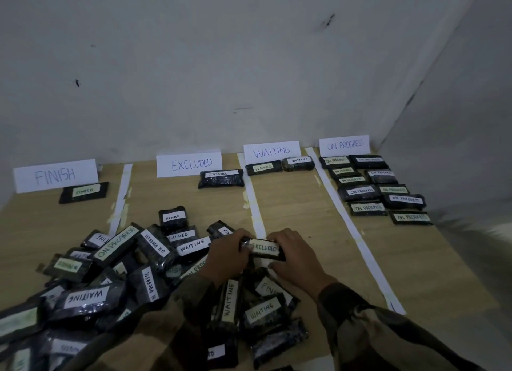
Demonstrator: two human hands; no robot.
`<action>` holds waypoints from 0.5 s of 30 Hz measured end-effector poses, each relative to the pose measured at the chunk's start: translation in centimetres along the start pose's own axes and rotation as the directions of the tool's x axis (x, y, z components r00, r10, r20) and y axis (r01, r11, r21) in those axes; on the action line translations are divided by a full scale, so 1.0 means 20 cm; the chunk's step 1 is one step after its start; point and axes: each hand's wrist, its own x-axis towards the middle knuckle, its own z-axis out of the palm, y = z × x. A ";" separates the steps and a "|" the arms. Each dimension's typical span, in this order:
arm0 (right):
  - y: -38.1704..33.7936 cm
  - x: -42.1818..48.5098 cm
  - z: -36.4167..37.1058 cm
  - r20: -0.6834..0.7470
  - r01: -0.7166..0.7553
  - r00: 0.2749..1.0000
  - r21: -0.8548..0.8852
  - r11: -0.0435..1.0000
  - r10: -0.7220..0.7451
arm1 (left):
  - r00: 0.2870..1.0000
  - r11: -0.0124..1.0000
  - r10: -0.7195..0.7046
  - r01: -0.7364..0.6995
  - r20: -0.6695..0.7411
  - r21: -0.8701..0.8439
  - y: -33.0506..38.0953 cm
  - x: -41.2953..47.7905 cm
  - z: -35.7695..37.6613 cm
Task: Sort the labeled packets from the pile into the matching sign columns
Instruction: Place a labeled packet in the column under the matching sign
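Both hands hold one black packet labelled EXCLUDED just above the pile. My left hand grips its left end and my right hand its right end. The pile of black labelled packets spreads over the front left of the table. Four paper signs stand along the wall: FINISH, EXCLUDED, WAITING and ON PROGRESS. One packet lies under FINISH, one under EXCLUDED, two under WAITING, and several under ON PROGRESS.
White tape strips divide the wooden table into columns. Grey walls close the back and right side. The table's right edge drops off beyond the ON PROGRESS column.
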 end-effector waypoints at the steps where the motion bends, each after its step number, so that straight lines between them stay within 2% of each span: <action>1: 0.01 0.01 0.00 -0.001 0.001 1.000 0.001 1.000 -0.001 | 1.000 1.000 -0.022 0.022 -0.002 -0.018 -0.02 0.01 -0.03; 5: 0.01 0.08 0.00 0.002 0.070 0.998 0.013 0.997 -0.070 | 0.999 0.997 -0.051 0.051 -0.008 -0.056 -0.07 0.02 -0.12; 8: -0.03 0.18 0.01 -0.017 0.130 0.991 0.023 0.991 -0.129 | 0.993 0.996 -0.062 0.056 -0.096 -0.067 -0.13 0.02 -0.16; 15: -0.17 0.51 0.01 0.004 0.169 0.986 -0.062 0.984 -0.169 | 0.957 0.980 -0.103 0.144 -0.270 0.135 -0.31 0.04 -0.36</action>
